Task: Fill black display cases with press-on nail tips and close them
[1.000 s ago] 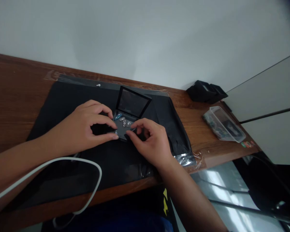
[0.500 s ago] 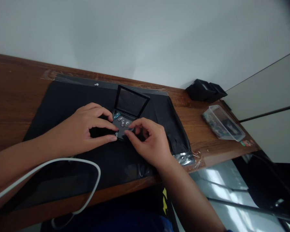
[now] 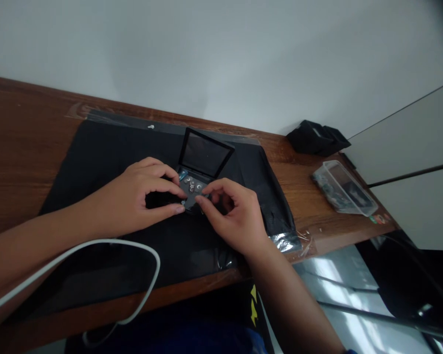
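Observation:
A small dark folding handheld console [image 3: 197, 169] stands open on a black mat [image 3: 107, 152], its screen tilted up and its button panel facing me. My left hand [image 3: 143, 201] curls round the left side of the lower half, thumb and fingertips pressed on its edges. My right hand [image 3: 232, 214] is bent at the right side, with thumb and forefinger pinched at the panel's right front corner. Small silvery buttons or screws show between my hands.
The mat lies on a brown wooden desk [image 3: 22, 123] against a white wall. A white cable [image 3: 107, 246] loops over my left forearm. At the right stand a black holder [image 3: 317, 138] and a clear plastic box [image 3: 341, 189] of small parts. The desk's edge runs near my body.
Both hands stay on the console with only slight shifts; my right fingers have closed a little tighter at the panel's right corner. The view has drifted slightly.

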The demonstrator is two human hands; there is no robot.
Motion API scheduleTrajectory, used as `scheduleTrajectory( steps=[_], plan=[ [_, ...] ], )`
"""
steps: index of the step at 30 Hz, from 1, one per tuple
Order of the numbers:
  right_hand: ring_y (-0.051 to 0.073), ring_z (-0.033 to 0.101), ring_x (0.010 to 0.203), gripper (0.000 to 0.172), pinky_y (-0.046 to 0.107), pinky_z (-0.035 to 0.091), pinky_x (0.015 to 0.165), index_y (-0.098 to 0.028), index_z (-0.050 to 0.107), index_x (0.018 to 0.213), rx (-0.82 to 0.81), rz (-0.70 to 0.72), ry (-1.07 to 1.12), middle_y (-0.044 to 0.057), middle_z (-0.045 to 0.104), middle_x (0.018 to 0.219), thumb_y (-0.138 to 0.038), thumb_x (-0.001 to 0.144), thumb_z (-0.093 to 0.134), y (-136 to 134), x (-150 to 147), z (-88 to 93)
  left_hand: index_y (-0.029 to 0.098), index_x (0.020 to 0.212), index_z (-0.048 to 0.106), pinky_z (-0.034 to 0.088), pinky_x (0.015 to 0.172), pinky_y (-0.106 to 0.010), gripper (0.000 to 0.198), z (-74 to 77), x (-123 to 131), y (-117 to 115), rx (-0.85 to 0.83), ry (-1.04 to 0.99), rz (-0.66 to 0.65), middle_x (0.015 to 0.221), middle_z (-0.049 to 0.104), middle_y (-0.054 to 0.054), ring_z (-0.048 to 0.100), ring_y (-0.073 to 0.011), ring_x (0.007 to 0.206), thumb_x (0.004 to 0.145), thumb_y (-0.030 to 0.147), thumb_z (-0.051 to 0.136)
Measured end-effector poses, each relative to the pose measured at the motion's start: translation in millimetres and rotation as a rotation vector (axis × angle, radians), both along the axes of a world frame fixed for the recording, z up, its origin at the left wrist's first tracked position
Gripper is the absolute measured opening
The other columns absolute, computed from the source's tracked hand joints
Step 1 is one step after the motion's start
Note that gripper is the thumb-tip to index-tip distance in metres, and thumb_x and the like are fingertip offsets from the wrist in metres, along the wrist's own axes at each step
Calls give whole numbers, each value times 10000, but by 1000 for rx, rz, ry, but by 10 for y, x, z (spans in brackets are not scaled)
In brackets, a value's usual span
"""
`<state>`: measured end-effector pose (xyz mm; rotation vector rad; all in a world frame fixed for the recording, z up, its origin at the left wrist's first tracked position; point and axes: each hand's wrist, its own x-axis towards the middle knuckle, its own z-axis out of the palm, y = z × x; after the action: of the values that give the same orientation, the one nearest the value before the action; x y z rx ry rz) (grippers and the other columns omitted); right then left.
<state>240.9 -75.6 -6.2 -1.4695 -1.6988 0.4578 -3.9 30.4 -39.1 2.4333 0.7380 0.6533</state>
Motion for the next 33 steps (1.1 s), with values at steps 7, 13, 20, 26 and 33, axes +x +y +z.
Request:
scheduleTrajectory(
  steps=[7,13,20,26,33],
  plan=[
    [103,531,603,89,252,426,602,-225,794,957,-31,6,5,-34,672,735,-313,970,791,12,1,3,374,1094,896,513,1162,-510,402,35,19,-17,-57,40,34,1211,801,-37,663,-332,1248,1015,710,689],
    [101,541,606,79,258,430,611,-221,797,968,-29,15,9,-35,679,737,-298,979,785,-2,-3,15,352,1070,877,513,1199,-579,440,32,11,-20,-89,44,42,1226,801,-67,655,-354,1268,989,745,695],
    [95,564,610,55,257,415,613,-224,781,969,-34,32,33,-52,664,717,-275,990,786,-9,-1,23,357,1074,858,513,1225,-579,385,67,0,-35,-107,68,33,1260,801,-39,633,-354,1315,1009,684,665],
    [96,565,608,59,256,425,614,-224,781,986,-36,43,23,-48,677,729,-283,986,786,-11,-1,24,387,1026,897,563,1179,-512,366,129,-30,-48,-82,76,26,1238,800,-35,650,-342,1272,1037,642,634],
    [103,563,605,77,260,414,592,-231,795,1002,-63,29,6,-36,692,735,-307,998,789,-27,14,25,381,1013,876,519,1170,-503,283,149,-50,-8,-61,107,15,1256,816,-25,710,-334,1217,988,617,723]
  ],
)
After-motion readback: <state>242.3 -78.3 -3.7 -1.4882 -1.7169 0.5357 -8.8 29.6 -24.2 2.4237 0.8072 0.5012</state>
